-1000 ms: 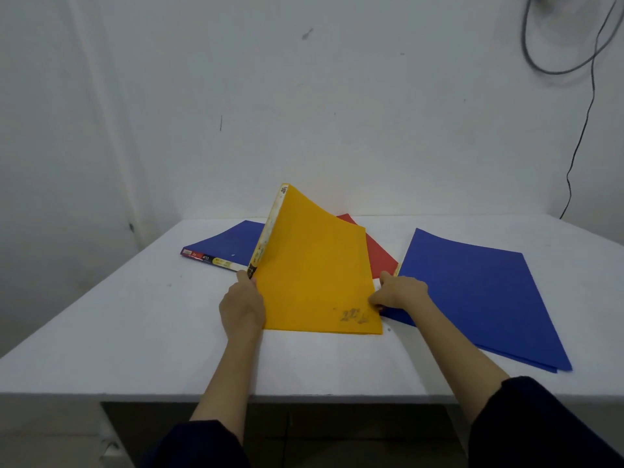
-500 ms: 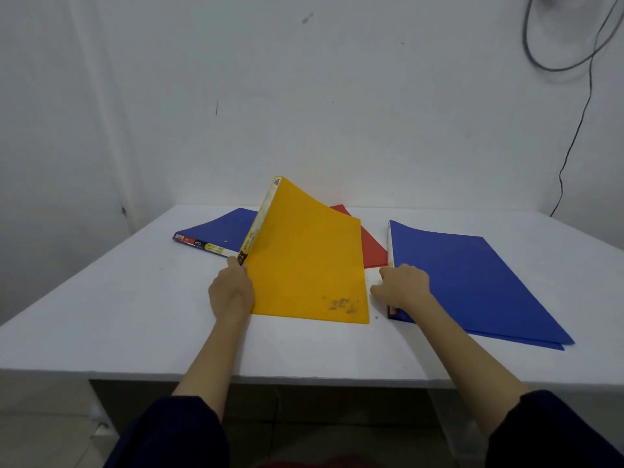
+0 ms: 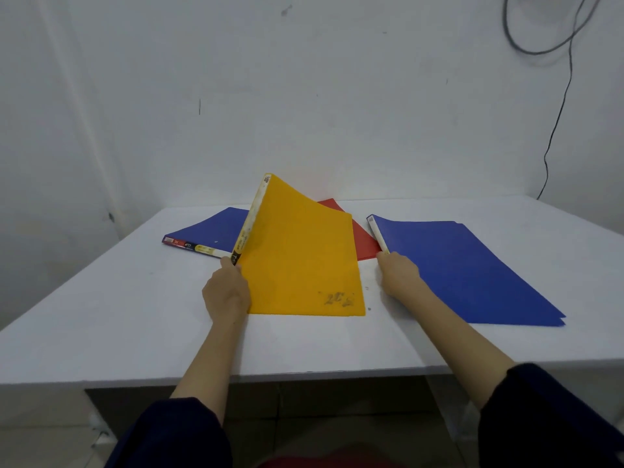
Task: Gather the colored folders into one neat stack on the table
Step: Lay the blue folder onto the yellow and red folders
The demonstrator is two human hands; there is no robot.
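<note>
Two hands busy: left hand [image 3: 227, 293] grips yellow folder [image 3: 300, 261] spine, tilted up; right hand [image 3: 398, 275] pinches right blue folder [image 3: 472, 268] spine, just beside yellow.

We are reaching both bare forearms up from the dark sleeves at the bottom of the frame, our left hand [image 3: 227, 293] gripping just left of centre and our right hand [image 3: 400, 275] curling closed right of centre.
</note>
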